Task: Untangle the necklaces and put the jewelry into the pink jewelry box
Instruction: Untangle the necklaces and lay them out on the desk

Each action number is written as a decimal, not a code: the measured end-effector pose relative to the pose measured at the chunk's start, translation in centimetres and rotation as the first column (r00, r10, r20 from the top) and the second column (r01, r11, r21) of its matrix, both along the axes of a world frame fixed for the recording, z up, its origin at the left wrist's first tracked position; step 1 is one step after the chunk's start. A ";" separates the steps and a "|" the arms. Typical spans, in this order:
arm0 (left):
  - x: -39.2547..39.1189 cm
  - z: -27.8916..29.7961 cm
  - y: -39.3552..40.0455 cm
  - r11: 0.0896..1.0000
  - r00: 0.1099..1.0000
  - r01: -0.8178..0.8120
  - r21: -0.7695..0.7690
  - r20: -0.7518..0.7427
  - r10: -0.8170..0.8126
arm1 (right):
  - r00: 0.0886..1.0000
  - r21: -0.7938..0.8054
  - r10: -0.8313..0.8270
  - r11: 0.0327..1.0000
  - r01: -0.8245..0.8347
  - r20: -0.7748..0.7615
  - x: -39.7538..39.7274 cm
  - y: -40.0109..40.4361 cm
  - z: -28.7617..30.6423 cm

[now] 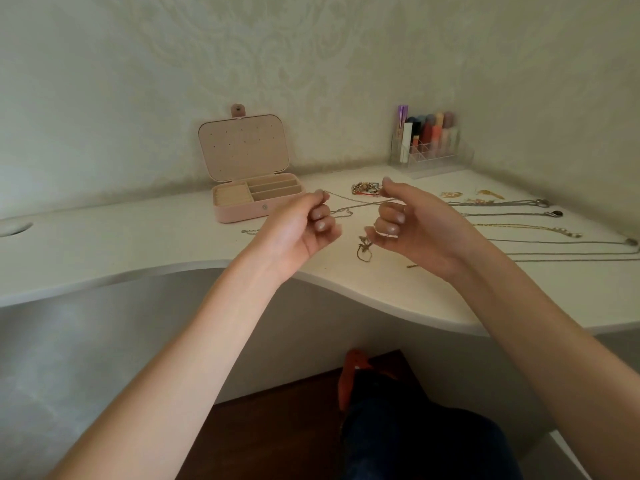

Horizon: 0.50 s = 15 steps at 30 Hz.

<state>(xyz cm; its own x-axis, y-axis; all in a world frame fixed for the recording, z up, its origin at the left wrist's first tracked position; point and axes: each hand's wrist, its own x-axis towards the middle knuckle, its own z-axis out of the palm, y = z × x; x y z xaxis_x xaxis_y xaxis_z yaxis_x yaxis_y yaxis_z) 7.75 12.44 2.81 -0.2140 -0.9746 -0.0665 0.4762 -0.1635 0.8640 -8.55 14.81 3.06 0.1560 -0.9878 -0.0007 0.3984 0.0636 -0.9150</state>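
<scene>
I had both hands raised just above the white table, each grip pinching the same thin silver chain. My left hand pinched it between thumb and forefinger, the other fingers curled into the palm; my right hand pinched the far end the same way, with a ring on one curled finger. The chain ran taut between the two grips, and a second strand sagged below it toward the table. Beneath my right hand a small knotted clump of chain with a pendant lay on the table, though I could not tell whether it joined the strand I held. The pink jewelry box stood open behind my left hand, lid upright, its compartments showing pale lining. To the right, several necklaces lay stretched out side by side, with a bracelet pile and gold earrings nearer the wall. A clear organizer of cosmetics stood at the back.
</scene>
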 end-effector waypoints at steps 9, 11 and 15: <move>2.4 0.8 -0.5 0.981 0.953 -0.017 -0.191 0.293 0.073 | 0.908 -0.213 -0.126 0.976 0.041 -0.399 -2.1 -0.5 0.3; 2.9 1.2 -0.5 0.980 0.967 -0.033 -0.196 0.241 0.081 | 0.857 -0.247 -0.136 0.969 0.011 -0.497 -2.4 -0.6 0.3; 3.5 1.1 -0.6 0.972 0.962 -0.053 -0.229 0.250 0.111 | 0.825 -0.251 -0.130 0.968 -0.015 -0.551 -2.9 -0.8 -0.1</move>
